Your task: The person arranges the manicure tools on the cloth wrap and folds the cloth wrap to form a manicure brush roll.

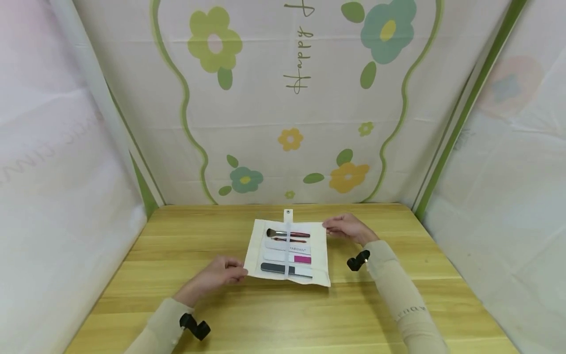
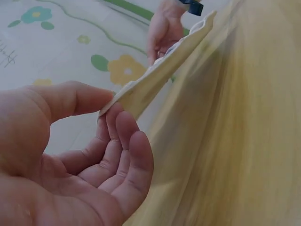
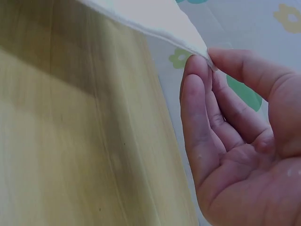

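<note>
A cream cloth tool case lies opened out between my hands, lifted off the table and tilted. My left hand pinches its near left corner between thumb and fingers. At the far right corner, my right hand pinches the cloth edge. Inside lie a makeup brush, a thin reddish tool, a white piece with lettering, a white and magenta piece and a dark grey flat piece. A whitish band crosses them. The left wrist view shows the case's underside.
A wooden table stretches beneath the case. Behind it hangs a flower-printed cloth wall, with further cloth walls at left and right. A snap tab sticks out from the case's far edge.
</note>
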`<action>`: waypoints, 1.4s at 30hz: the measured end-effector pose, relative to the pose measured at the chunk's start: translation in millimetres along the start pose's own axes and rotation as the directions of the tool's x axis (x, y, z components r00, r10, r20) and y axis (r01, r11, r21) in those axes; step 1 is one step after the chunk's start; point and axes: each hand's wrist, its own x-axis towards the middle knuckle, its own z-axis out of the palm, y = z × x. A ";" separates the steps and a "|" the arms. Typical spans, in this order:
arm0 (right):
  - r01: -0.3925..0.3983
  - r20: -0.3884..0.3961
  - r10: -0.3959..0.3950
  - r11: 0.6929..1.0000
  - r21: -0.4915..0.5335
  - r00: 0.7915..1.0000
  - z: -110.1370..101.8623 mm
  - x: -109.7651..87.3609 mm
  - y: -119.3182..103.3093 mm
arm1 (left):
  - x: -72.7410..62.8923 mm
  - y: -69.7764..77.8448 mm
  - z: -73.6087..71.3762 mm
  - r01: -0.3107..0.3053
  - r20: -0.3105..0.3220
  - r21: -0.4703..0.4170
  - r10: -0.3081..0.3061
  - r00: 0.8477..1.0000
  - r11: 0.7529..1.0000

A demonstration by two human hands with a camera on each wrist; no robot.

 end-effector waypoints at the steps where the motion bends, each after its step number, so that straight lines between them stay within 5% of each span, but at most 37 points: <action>1: 0.007 -0.001 -0.007 1.000 -0.006 1.000 1.3 1.1 -0.7 | -1.1 -0.1 2.7 -0.003 -0.004 0.029 0.003 1.000 1.000; 10: 0.022 -0.074 -0.030 0.994 -0.108 0.997 14.6 8.0 -2.4 | -3.2 -1.7 19.8 -0.046 -0.019 0.216 0.051 0.999 0.975; 19: 0.051 -0.128 -0.079 0.976 -0.210 0.989 27.6 11.1 5.7 | -1.5 -5.3 32.6 0.000 -0.037 0.252 0.009 0.999 0.968; 22: 0.090 -0.138 -0.139 0.947 -0.308 0.981 28.7 7.6 8.9 | -3.9 -4.0 34.2 0.029 -0.074 0.312 -0.006 0.997 0.950; 26: 0.115 -0.140 -0.220 0.841 -0.528 0.966 26.2 -2.5 9.1 | -10.0 -0.7 29.5 0.041 -0.120 0.410 0.009 0.993 0.911; 29: 0.151 -0.073 -0.262 0.739 -0.656 0.962 22.1 -17.2 3.5 | -12.5 1.7 19.4 -0.032 -0.092 0.499 0.089 0.992 0.866; 34: 0.303 0.147 -0.303 0.571 -0.763 0.941 17.2 -52.3 -6.2 | -12.1 3.7 1.2 -0.207 0.046 0.637 0.231 0.972 0.742; 42: 0.497 0.402 -0.325 0.303 -0.813 0.856 30.6 -101.8 1.1 | -3.5 3.8 1.9 -0.303 0.166 0.771 0.282 0.945 0.560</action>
